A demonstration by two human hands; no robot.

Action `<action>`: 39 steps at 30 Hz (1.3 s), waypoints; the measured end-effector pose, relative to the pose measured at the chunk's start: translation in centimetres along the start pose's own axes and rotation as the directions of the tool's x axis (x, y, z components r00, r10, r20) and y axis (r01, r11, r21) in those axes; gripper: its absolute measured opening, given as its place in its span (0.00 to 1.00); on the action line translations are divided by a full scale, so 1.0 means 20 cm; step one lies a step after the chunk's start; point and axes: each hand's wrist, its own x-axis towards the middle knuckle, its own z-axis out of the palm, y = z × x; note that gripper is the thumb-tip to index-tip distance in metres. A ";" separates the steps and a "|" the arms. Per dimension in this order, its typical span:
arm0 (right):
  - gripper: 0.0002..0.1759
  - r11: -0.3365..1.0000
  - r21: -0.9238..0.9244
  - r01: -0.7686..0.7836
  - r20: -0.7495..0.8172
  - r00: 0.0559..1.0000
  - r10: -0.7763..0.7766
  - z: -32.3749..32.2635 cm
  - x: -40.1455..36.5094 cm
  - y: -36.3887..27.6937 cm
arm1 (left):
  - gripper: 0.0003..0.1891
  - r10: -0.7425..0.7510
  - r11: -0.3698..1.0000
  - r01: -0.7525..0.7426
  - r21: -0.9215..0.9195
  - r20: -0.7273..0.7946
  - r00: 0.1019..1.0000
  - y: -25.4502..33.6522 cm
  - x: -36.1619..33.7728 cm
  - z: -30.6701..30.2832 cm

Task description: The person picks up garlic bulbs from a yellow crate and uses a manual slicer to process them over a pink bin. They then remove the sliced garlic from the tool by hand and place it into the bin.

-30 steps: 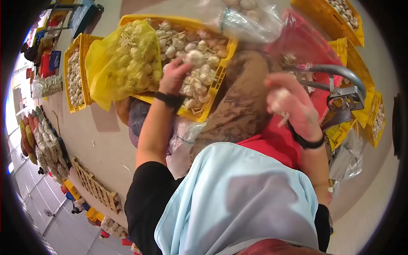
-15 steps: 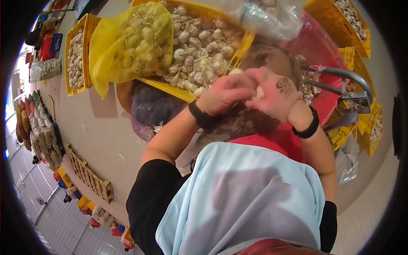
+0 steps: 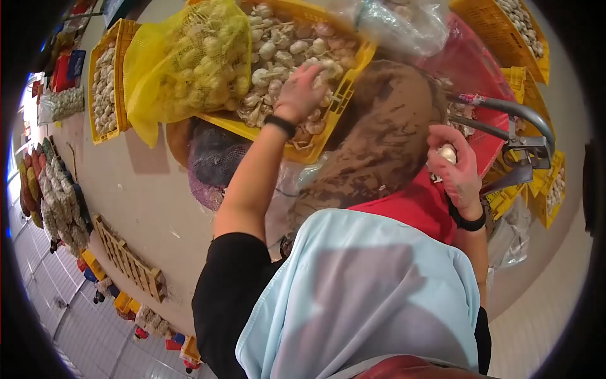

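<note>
My left hand (image 3: pixel 302 95) reaches into the yellow crate (image 3: pixel 344 104) at the top centre, over a heap of garlic bulbs (image 3: pixel 271 47). Its fingers are stretched out and touch or hover just above the bulbs; whether a bulb lies under them is hidden. On the right, my right hand (image 3: pixel 456 165) curls its fingers round a pale garlic bulb (image 3: pixel 447 153). It is beside the red tub (image 3: pixel 486 72), which has more garlic inside, and left of a metal frame with a curved bar (image 3: pixel 530 117).
A yellow net bag of garlic (image 3: pixel 196 63) lies on the crate's left part. Dark net sacks (image 3: pixel 218 155) sit below. Clear plastic (image 3: pixel 404 28) lies at the top. More garlic crates (image 3: pixel 120 82) flank both sides. A wooden pallet (image 3: pixel 129 259) lies at lower left.
My hands have parted. My left hand has moved up and left to the garlic in the crate, its fingers spreading; my right hand has moved right and down with a bulb.
</note>
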 end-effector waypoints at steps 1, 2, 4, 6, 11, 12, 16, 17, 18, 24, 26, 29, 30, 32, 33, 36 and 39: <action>0.23 0.998 -0.053 0.029 -0.003 1.000 -0.029 0.03 0.00 -0.03 | 0.28 0.076 0.992 -0.077 0.097 0.018 0.997 0.03 0.09 0.05; 0.23 0.993 -0.106 0.058 -0.006 0.998 -0.059 0.05 -0.01 -0.05 | 0.28 -0.048 0.972 0.017 0.234 0.127 0.991 0.02 0.18 0.11; 0.24 0.989 -0.097 0.110 0.003 0.994 -0.110 0.08 -0.02 -0.11 | 0.28 -0.289 0.893 0.174 0.414 0.234 0.928 0.02 0.29 0.16; 0.24 0.991 -0.012 0.135 0.022 0.991 -0.135 0.07 -0.01 -0.15 | 0.29 -0.384 0.870 0.245 0.428 0.276 0.881 0.01 0.33 0.17; 0.24 0.985 0.129 0.112 0.076 0.990 -0.123 0.12 0.06 -0.21 | 0.26 -0.319 0.913 0.270 0.306 0.123 0.940 -0.01 0.40 0.27; 0.23 0.982 0.141 0.124 0.100 0.985 -0.138 0.13 0.08 -0.21 | 0.25 -0.328 0.919 0.289 0.268 0.115 0.938 0.00 0.42 0.27; 0.26 0.988 0.107 0.110 0.019 0.993 -0.113 0.15 0.14 -0.23 | 0.21 -0.122 0.941 0.145 -0.306 0.093 0.988 -0.07 0.43 0.26; 0.27 0.985 0.145 0.092 0.020 0.995 -0.096 0.15 0.15 -0.24 | 0.21 -0.043 0.850 0.069 -0.522 0.062 0.997 -0.04 0.40 0.23; 0.28 0.980 0.185 0.070 0.023 0.997 -0.076 0.16 0.17 -0.25 | 0.19 0.038 0.764 0.043 -0.644 0.111 0.993 0.10 0.29 0.13; 0.35 0.721 -0.437 0.539 0.500 0.811 -0.303 0.24 0.23 -0.15 | 0.21 0.411 0.532 0.035 -0.846 0.294 0.863 0.59 -0.32 -0.11; 0.33 0.733 -0.445 0.515 0.527 0.812 -0.251 0.25 0.21 -0.14 | 0.21 0.435 0.571 0.111 -0.814 0.414 0.800 0.56 -0.39 -0.14; 0.30 0.741 -0.476 0.473 0.521 0.831 -0.196 0.27 0.18 -0.11 | 0.20 0.281 0.434 0.456 -0.778 0.597 0.751 0.44 -0.45 -0.19; 0.28 0.741 -0.472 0.478 0.510 0.834 -0.213 0.26 0.17 -0.10 | 0.20 0.253 0.537 0.297 -0.790 0.486 0.836 0.35 -0.42 -0.20; 0.27 0.781 -0.444 0.440 0.474 0.855 -0.212 0.25 0.17 -0.08 | 0.20 -0.249 0.647 0.274 -0.712 0.143 0.958 0.14 -0.36 -0.15; 0.27 0.817 -0.418 0.397 0.452 0.871 -0.192 0.23 0.16 -0.08 | 0.24 -0.555 0.579 0.436 -0.689 0.060 0.830 0.02 -0.31 -0.15; 0.25 0.864 -0.367 0.346 0.418 0.891 -0.179 0.23 0.16 -0.08 | 0.47 -0.801 0.595 0.791 -0.142 -0.177 0.572 -0.47 -0.18 -0.06; 0.24 0.876 -0.352 0.331 0.413 0.894 -0.172 0.24 0.16 -0.07 | 0.55 -0.937 0.326 0.945 -0.035 -0.143 0.318 -0.55 -0.05 -0.03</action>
